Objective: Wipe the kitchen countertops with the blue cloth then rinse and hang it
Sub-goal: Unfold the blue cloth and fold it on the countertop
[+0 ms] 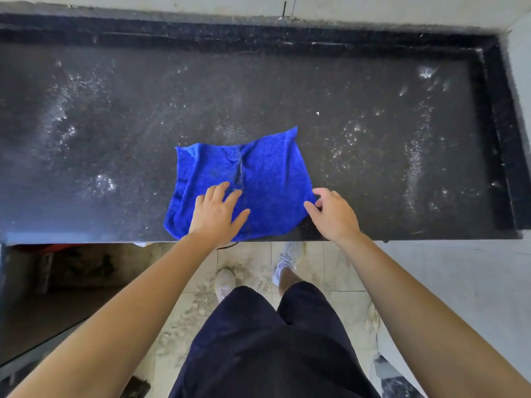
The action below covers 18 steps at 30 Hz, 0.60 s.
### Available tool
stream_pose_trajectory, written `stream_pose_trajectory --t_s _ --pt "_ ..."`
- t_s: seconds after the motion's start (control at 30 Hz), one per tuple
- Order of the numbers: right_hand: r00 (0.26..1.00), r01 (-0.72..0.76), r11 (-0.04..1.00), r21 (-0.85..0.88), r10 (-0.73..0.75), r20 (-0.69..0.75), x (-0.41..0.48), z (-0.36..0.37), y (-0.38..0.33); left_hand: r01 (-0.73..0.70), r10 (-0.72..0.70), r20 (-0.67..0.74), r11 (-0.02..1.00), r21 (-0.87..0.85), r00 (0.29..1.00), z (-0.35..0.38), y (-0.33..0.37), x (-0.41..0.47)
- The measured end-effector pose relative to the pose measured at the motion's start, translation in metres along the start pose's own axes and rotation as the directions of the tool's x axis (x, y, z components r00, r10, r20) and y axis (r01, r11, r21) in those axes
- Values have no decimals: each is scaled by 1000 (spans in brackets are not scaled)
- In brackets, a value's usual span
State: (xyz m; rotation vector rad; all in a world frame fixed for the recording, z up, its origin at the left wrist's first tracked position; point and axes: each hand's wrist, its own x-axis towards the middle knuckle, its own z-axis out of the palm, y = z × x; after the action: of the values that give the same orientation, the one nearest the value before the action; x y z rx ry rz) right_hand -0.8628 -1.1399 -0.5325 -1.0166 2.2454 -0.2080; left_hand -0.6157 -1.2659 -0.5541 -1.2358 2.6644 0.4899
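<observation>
Head: cloth (267, 173) partly under left hand (217, 215)

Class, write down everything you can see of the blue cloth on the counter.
The bright blue terry cloth looks soft and fluffy, roughly square, spread nearly flat with a dark crease down its middle. It lies on the wet dark speckled stone countertop, near the front edge. The left hand presses flat on its near-left part; the right hand seems to pinch its right corner.

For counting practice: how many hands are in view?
2. Left hand flat on the blue cloth; right hand at its right corner, apparently pinching it. None seem hidden.
</observation>
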Motion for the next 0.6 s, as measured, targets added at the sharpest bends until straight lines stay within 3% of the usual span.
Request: stream_pose_trajectory --t_s 0.17,0.43,0.6 --pt "997 38 997 -65 -34 62 19 3 5 173 -175 -42 984 -49 984 -10 8 41" --pt "981 151 988 -32 -153 -120 120 -28 -45 363 -362 34 932 -13 931 -14 -24 78" --pt "982 184 963 -196 -189 -4 171 -39 -57 410 -409 73 912 10 909 -7 -23 78"
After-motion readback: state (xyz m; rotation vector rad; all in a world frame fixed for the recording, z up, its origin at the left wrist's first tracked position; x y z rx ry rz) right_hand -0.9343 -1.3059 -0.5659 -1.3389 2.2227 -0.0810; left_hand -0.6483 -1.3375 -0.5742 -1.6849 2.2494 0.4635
